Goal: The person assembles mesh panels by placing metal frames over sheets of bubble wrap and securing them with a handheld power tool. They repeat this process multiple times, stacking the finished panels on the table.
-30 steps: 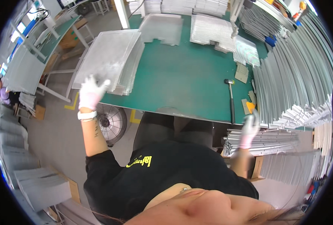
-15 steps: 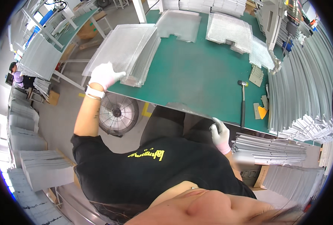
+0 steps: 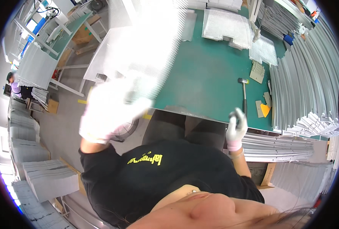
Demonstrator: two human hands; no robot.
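My left hand [image 3: 108, 110], in a white glove with a pink cuff, is closed on a large white mesh sheet [image 3: 150, 42]. The sheet is raised in front of the table's left side, and glare and motion blur wash out both it and the glove. Behind it, the stack of mesh sheets [image 3: 100, 57] is mostly hidden. My right hand [image 3: 236, 128], also gloved, hovers at the table's front edge beside the handle of a mallet [image 3: 244, 95]. Its fingers are loosely bent, with a gap between thumb and fingers and nothing visible held there.
Notched mesh sheets [image 3: 225, 26] are stacked at the back of the green table [image 3: 204, 76]. Beige plates [image 3: 257, 72] and a yellow scraper [image 3: 265, 110] lie at the right, beside dense rows of grey strips [image 3: 307, 80]. A floor fan [image 3: 125, 131] stands below the left edge.
My left hand has lifted a mesh sheet off the left stack, bringing it up and closer to me. My right hand has shifted slightly right and up toward the mallet's handle.
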